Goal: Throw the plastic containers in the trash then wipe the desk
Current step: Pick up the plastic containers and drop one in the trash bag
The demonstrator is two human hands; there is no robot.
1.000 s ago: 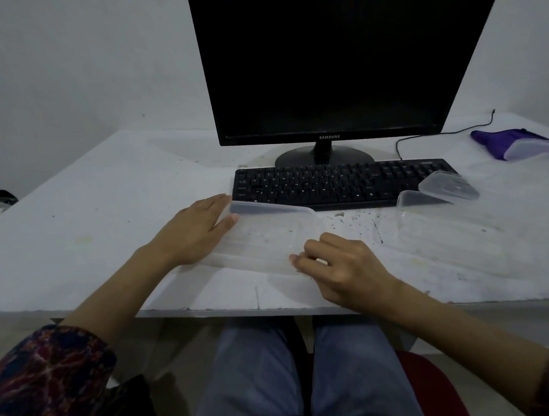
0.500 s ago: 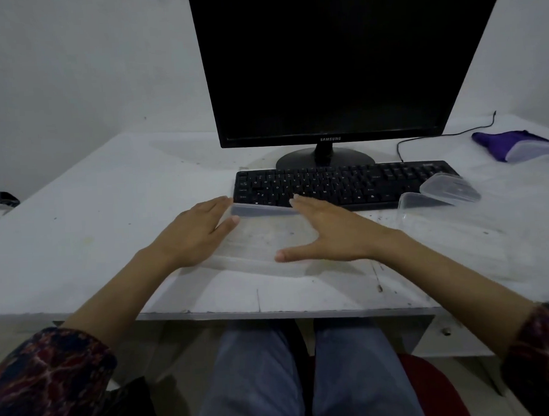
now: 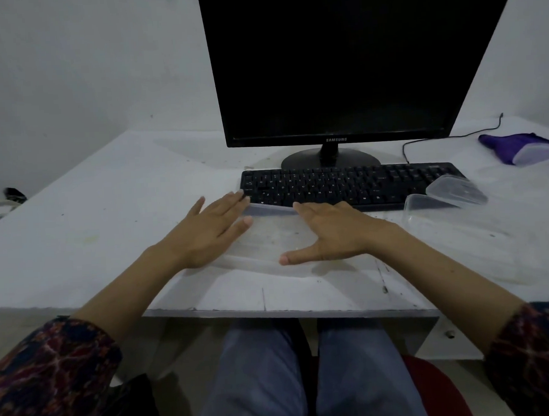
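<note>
My left grip lies flat and released, fingers straight, pressing on the left end of a clear plastic container that sits on the bench just in front of me. My right grip is also released: its fingers stretch over the container's right part toward the far rim, and the thumb reaches along the near edge. The container lies between my two hands, its far rim touching or just short of the near edge of the black keyboard; I cannot tell which.

To the right, a second clear container rests on the bench, with a clear lid tilted across its far corner beside the keyboard's right end. Farther right, near the bench's far edge, a purple cloth lies partly under another clear container. Behind the keyboard stands a dark monitor. A black cable trails from it toward the wall. Specks of dirt dot the bench near me.
</note>
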